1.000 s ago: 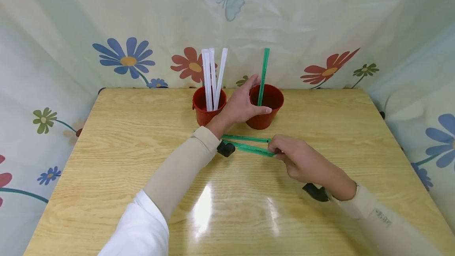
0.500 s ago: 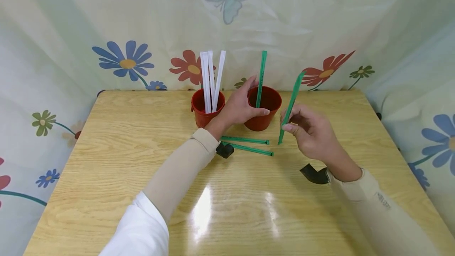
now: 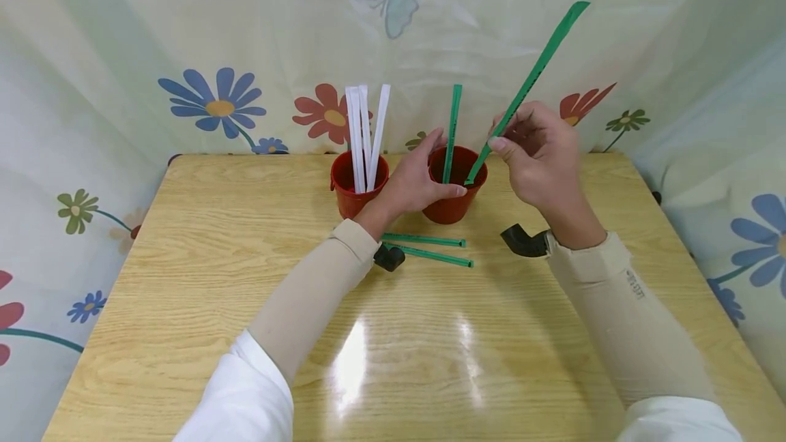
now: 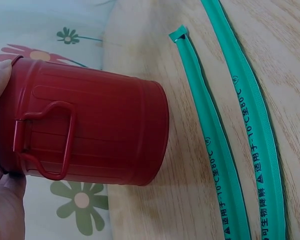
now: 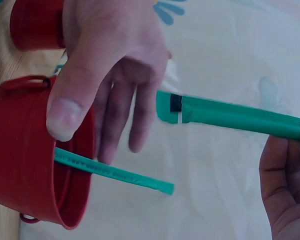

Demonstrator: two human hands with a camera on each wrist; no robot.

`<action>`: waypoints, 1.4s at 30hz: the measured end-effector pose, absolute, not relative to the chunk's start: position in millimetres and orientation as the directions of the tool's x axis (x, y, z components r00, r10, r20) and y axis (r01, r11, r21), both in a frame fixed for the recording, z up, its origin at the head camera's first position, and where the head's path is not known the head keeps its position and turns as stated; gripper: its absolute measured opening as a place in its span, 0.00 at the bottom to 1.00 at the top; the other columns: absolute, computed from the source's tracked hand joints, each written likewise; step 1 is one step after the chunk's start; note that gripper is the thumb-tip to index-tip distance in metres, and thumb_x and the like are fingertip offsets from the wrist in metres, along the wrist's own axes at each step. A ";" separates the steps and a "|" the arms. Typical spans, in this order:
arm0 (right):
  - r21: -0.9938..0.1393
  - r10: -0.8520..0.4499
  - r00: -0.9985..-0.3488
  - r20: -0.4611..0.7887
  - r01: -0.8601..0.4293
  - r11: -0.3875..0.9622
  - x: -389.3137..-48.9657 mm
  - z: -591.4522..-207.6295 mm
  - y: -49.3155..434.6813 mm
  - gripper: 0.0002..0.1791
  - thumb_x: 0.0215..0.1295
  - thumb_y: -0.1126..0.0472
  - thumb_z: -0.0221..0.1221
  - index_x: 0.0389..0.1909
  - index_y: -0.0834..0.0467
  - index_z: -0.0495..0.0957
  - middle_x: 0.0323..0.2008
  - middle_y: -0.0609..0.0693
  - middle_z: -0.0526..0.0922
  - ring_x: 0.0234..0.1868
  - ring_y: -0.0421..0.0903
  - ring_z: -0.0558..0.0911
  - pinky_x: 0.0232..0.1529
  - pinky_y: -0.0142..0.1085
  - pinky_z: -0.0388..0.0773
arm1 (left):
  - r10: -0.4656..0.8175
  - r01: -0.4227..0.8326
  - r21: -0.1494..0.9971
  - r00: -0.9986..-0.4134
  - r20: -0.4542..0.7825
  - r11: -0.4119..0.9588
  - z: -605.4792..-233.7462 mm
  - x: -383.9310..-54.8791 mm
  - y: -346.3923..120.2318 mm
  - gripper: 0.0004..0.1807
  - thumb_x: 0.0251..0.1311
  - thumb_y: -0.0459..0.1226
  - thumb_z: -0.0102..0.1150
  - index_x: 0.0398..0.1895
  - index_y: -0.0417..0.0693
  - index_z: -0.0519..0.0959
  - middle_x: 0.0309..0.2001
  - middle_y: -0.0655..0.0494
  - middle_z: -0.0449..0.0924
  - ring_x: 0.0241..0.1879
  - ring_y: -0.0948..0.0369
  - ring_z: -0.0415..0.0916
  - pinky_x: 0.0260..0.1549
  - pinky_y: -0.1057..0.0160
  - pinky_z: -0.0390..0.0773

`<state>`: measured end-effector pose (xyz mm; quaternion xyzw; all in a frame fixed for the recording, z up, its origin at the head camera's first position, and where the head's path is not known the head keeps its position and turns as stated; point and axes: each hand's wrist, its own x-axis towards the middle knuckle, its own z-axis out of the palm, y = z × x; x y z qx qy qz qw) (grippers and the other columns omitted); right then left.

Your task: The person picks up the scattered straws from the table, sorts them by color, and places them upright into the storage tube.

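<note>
My left hand (image 3: 413, 179) grips the rim of the right-hand red bucket (image 3: 451, 211), thumb on the near side and fingers behind. One green wrapped straw (image 3: 453, 125) stands inside it, leaning on the rim. Between thumb and fingers, my right hand (image 3: 543, 155) pinches another green wrapped straw (image 3: 543, 60), tilted up to the right. Its lower end overlaps the bucket's mouth in the head view; in the right wrist view the held straw's end (image 5: 172, 106) shows apart from the rim. Two more green straws (image 3: 430, 241) lie on the table below the bucket.
Left of my left hand stands a second red bucket (image 3: 351, 206) holding several white wrapped straws (image 3: 379, 135). A flowered curtain (image 3: 510, 12) hangs behind the wooden table (image 3: 245, 278). My left forearm covers the left ends of the lying straws.
My right hand has picked up a green straw from the table, turned it upright and carried it up and over to the right-hand bucket. The left hand has kept its grip on the rim.
</note>
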<state>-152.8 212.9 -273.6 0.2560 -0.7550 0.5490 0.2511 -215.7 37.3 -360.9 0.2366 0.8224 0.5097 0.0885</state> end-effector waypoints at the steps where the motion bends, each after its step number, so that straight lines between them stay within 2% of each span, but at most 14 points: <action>1: -0.703 -0.106 -0.750 0.653 -0.653 0.282 -156.1 -274.0 212.9 0.05 0.61 0.79 0.58 0.35 0.78 0.73 0.33 0.43 0.83 0.30 0.38 0.78 0.35 0.24 0.79 | 0.480 0.299 0.880 -0.872 0.095 0.370 -360.9 -215.6 37.4 0.57 0.50 0.48 0.74 0.79 0.54 0.47 0.74 0.58 0.61 0.71 0.59 0.62 0.70 0.54 0.68; 9: -0.760 -0.036 -0.861 0.507 -0.466 0.453 -180.4 -284.2 217.4 0.05 0.63 0.71 0.61 0.37 0.70 0.75 0.29 0.42 0.77 0.31 0.38 0.79 0.41 0.22 0.80 | 0.482 0.313 0.884 -0.868 0.117 0.348 -358.5 -216.1 38.3 0.56 0.50 0.47 0.74 0.78 0.55 0.48 0.73 0.58 0.63 0.70 0.59 0.65 0.70 0.54 0.69; 13: -0.748 -0.014 -0.903 0.429 -0.364 0.555 -188.5 -295.7 216.9 0.06 0.64 0.68 0.62 0.36 0.68 0.76 0.30 0.49 0.78 0.32 0.36 0.80 0.42 0.19 0.79 | 0.483 0.317 0.880 -0.867 0.118 0.354 -357.3 -216.0 37.3 0.57 0.50 0.47 0.74 0.78 0.54 0.48 0.73 0.57 0.63 0.70 0.59 0.65 0.69 0.55 0.70; 15: -0.736 -0.006 -0.917 0.398 -0.323 0.594 -192.1 -302.2 215.7 0.06 0.64 0.68 0.62 0.36 0.67 0.77 0.31 0.54 0.80 0.32 0.38 0.80 0.40 0.19 0.78 | 0.485 0.319 0.880 -0.866 0.119 0.353 -357.8 -216.6 36.9 0.57 0.50 0.48 0.74 0.78 0.54 0.48 0.74 0.57 0.63 0.70 0.59 0.65 0.69 0.55 0.69; 22: -0.655 -0.024 -0.965 0.263 -0.197 0.729 -200.2 -312.3 211.0 0.05 0.63 0.66 0.61 0.34 0.65 0.78 0.30 0.60 0.83 0.32 0.50 0.80 0.27 0.27 0.75 | 0.487 0.319 0.878 -0.866 0.117 0.356 -358.1 -216.8 36.0 0.58 0.50 0.48 0.75 0.78 0.52 0.47 0.74 0.56 0.62 0.70 0.59 0.64 0.70 0.56 0.69; 29: -0.614 -0.039 -0.986 0.161 -0.131 0.778 -205.8 -313.5 207.6 0.06 0.62 0.67 0.60 0.34 0.67 0.81 0.31 0.63 0.84 0.31 0.52 0.82 0.27 0.31 0.78 | 0.491 0.320 0.882 -0.863 0.120 0.346 -360.5 -214.3 36.1 0.57 0.50 0.46 0.74 0.78 0.53 0.47 0.74 0.56 0.61 0.71 0.58 0.63 0.71 0.56 0.67; 32: -0.608 -0.036 -0.992 0.120 -0.102 0.788 -205.9 -314.6 207.7 0.08 0.62 0.67 0.61 0.37 0.68 0.83 0.33 0.64 0.86 0.33 0.54 0.83 0.31 0.38 0.83 | 0.492 0.309 0.887 -0.864 0.111 0.344 -362.9 -213.0 35.5 0.57 0.51 0.46 0.74 0.79 0.55 0.46 0.75 0.55 0.60 0.72 0.58 0.61 0.72 0.56 0.66; 37: -0.593 -0.024 -0.992 0.122 -0.092 0.800 -201.3 -313.0 206.8 0.13 0.65 0.63 0.61 0.45 0.68 0.83 0.41 0.65 0.87 0.40 0.57 0.86 0.42 0.50 0.84 | 0.484 0.296 0.890 -0.869 0.100 0.347 -364.2 -213.0 34.4 0.58 0.51 0.47 0.74 0.79 0.56 0.46 0.75 0.57 0.60 0.73 0.59 0.61 0.72 0.54 0.66; 39: -0.603 -0.008 -0.986 0.164 -0.107 0.791 -196.3 -311.8 206.7 0.13 0.66 0.62 0.60 0.46 0.67 0.83 0.41 0.64 0.87 0.40 0.57 0.87 0.41 0.46 0.85 | 0.484 0.298 0.891 -0.869 0.105 0.342 -363.1 -213.4 34.8 0.57 0.51 0.47 0.74 0.79 0.55 0.47 0.75 0.57 0.61 0.73 0.58 0.61 0.72 0.53 0.66; 42: -0.646 0.021 -0.958 0.284 -0.175 0.743 -181.2 -313.3 204.7 0.09 0.66 0.64 0.60 0.42 0.65 0.84 0.36 0.61 0.88 0.35 0.54 0.87 0.35 0.31 0.83 | 0.493 0.314 0.892 -0.861 0.124 0.325 -360.4 -214.5 36.2 0.57 0.51 0.47 0.74 0.78 0.54 0.47 0.74 0.57 0.62 0.73 0.58 0.61 0.71 0.54 0.66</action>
